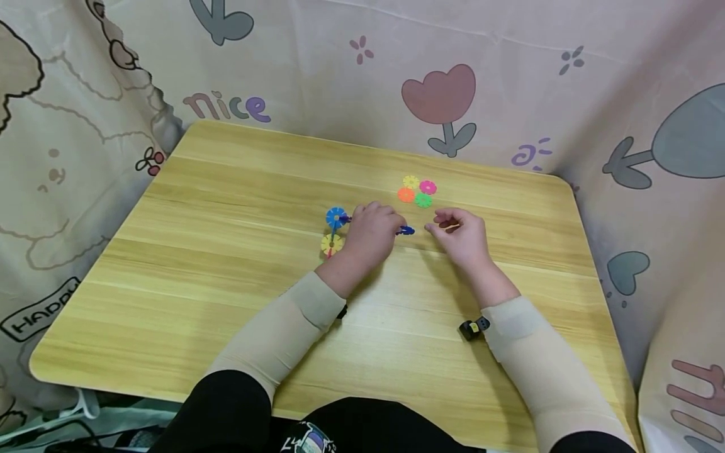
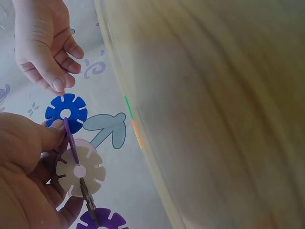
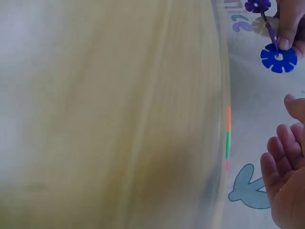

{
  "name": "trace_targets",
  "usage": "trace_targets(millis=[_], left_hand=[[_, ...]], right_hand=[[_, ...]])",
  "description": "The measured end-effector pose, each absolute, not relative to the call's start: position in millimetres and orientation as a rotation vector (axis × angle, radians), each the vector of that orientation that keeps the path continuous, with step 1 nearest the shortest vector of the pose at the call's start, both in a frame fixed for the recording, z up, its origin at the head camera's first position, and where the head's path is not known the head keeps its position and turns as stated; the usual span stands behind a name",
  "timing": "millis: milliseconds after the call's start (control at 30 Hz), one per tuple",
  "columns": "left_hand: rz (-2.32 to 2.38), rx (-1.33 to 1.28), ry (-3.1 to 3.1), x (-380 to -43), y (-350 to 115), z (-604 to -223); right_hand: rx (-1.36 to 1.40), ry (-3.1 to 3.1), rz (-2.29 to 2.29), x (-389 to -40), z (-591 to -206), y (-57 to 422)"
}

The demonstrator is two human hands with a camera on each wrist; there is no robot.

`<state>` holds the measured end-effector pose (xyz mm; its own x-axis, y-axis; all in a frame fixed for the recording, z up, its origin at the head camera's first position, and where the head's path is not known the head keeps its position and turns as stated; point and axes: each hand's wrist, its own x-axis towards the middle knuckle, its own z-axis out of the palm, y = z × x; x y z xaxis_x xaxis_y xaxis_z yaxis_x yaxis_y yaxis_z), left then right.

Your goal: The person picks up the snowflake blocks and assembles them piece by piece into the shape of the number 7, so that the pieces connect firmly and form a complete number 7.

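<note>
Disc chain point(image 2: 93, 167) held over the desk point(image 1: 226, 302), nearer its far edge than its near one. Chain grasped by the left hand point(image 1: 370, 231), the thumb set at the dark blue disc point(image 2: 76, 109) on its right end; light blue disc point(image 1: 331, 218) and yellow disc point(image 1: 326, 244) seen at the other end. Right hand point(image 1: 463, 238) released, fingers loosely bent, just beside the dark blue disc. Four loose discs point(image 1: 406, 195), yellow, pink, orange and green, grouped by the desk's far edge. Far edge backed by a printed curtain point(image 1: 328, 94).

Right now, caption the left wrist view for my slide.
Left hand holding linked slotted discs, empty right hand nearby.
</note>
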<state>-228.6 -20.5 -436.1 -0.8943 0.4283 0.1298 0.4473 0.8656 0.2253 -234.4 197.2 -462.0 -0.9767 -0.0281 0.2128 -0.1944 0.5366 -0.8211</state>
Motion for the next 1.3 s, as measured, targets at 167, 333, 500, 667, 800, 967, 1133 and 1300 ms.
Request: trace_targets(millis=[167,333,500,667,800,967,1133,1300], left_hand=[[-0.381,-0.699,-2.954,-228.6,-21.2,-437.2],[-0.374,-0.694,-2.973,-228.0,-21.0,-436.6],[-0.356,-0.705,-3.01,-227.7,-20.3,-435.2],[-0.343,-0.718,-3.002,-228.1,-21.1,-435.7],[-0.333,-0.722,-2.997,-228.3,-21.4,-435.8],[-0.322,-0.73,-3.0,-227.9,-20.7,-435.0],[-0.312,-0.73,-3.004,-228.1,-20.6,-435.5],[-0.327,-0.724,-2.995,-228.2,-20.8,-436.2]], right_hand=[[0.168,-2.612,1.356,-242.3,-464.2,198.6],[0.131,-2.644,1.302,-249.4,-465.6,198.3],[0.09,-2.701,1.26,-257.9,-465.1,194.8],[0.058,-2.735,1.209,-267.2,-467.2,191.9],[0.036,-2.758,1.2,-273.0,-468.9,190.6],[0.008,-2.8,1.19,-279.8,-469.2,192.5],[-0.021,-2.865,1.144,-286.9,-468.7,194.2],[-0.027,-2.939,1.077,-295.0,-467.7,192.9]])
